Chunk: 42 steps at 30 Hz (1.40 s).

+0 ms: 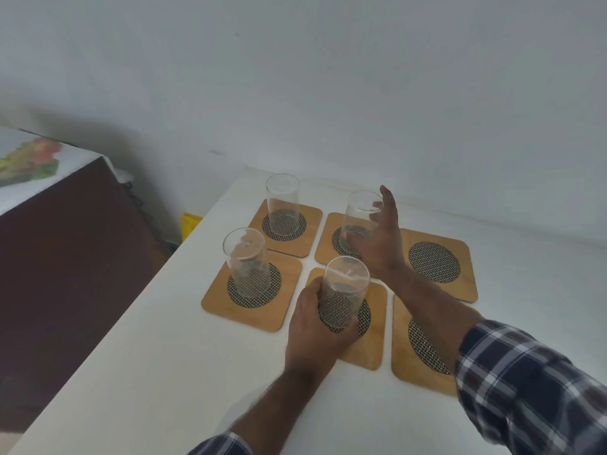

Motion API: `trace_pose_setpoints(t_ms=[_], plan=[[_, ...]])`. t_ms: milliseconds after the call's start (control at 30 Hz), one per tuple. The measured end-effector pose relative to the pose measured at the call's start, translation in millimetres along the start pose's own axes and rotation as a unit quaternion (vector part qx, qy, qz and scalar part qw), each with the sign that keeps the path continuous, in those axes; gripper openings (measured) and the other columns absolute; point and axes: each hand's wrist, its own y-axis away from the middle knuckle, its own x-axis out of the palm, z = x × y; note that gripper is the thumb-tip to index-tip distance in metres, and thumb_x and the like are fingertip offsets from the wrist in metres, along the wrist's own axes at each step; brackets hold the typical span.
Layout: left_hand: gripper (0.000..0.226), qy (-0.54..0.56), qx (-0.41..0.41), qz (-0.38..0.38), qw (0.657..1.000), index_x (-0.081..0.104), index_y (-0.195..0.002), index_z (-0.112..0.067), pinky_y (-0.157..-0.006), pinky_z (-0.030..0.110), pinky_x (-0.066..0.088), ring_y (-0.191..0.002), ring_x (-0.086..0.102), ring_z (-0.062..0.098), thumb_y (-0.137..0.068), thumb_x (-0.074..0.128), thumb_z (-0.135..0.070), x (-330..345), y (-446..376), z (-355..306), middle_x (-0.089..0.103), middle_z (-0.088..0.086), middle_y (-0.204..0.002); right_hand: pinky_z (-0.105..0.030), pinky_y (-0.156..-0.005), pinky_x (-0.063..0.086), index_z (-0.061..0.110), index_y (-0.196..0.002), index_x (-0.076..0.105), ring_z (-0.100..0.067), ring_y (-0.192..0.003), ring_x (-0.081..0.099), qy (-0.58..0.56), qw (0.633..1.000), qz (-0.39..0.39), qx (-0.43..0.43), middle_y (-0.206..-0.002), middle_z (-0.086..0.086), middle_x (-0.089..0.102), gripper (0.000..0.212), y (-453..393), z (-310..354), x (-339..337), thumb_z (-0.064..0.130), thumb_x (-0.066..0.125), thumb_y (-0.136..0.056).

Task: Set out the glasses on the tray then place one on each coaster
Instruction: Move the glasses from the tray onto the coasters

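Observation:
Several square wooden coasters with dark mesh centres lie in two rows on the white table (164,372). A clear glass (282,200) stands on the far left coaster (310,221), and another glass (246,264) on the near left coaster (216,300). My left hand (315,330) is shut on a glass (343,297) resting on the near middle coaster (374,343). My right hand (381,244) wraps around a glass (359,221) on the far middle coaster (328,238). The far right coaster (460,254) and the near right coaster (407,362) hold nothing.
A white wall runs behind the table. To the left stands a dark brown cabinet (65,257) with a floral cloth (29,162) on top. A yellow object (190,224) sits on the floor by the table's far left edge. No tray is in view.

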Motion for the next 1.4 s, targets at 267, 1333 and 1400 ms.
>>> trace_pose_setpoints(t_ms=[267,1333,1400], plan=[[0.088,-0.003,0.017,0.0,1.0,0.042,-0.138,-0.034,-0.082,-0.002,0.038,-0.112,0.05,-0.003,-0.061,0.078,-0.056,0,-1,2,0.052,-0.024,-0.119,-0.038,-0.097,0.041,0.036,-0.149,0.011,-0.022,-0.13,0.043,0.008,0.999,0.016,0.046,-0.147,-0.003,0.036,0.114,24,-5,-23,0.042,0.086,-0.064],[0.066,0.025,0.041,0.017,0.999,0.045,-0.108,-0.04,-0.072,0.03,0.051,-0.094,0.057,0.013,-0.051,0.077,-0.053,-6,4,-8,0.055,-0.009,-0.103,-0.032,-0.095,0.041,0.03,-0.147,0.026,-0.015,-0.122,0.045,-0.021,0.986,-0.118,0.113,-0.139,0.004,0.04,0.098,193,13,-167,0.033,0.085,-0.069],[0.065,0.024,0.038,0.012,0.999,0.048,-0.107,-0.035,-0.074,0.039,0.055,-0.093,0.058,0.019,-0.052,0.079,-0.049,-6,5,-11,0.056,-0.005,-0.102,-0.033,-0.095,0.042,0.028,-0.147,0.026,-0.015,-0.121,0.045,-0.016,0.986,-0.126,0.109,-0.14,0.003,0.04,0.096,203,11,-181,0.037,0.084,-0.071]])
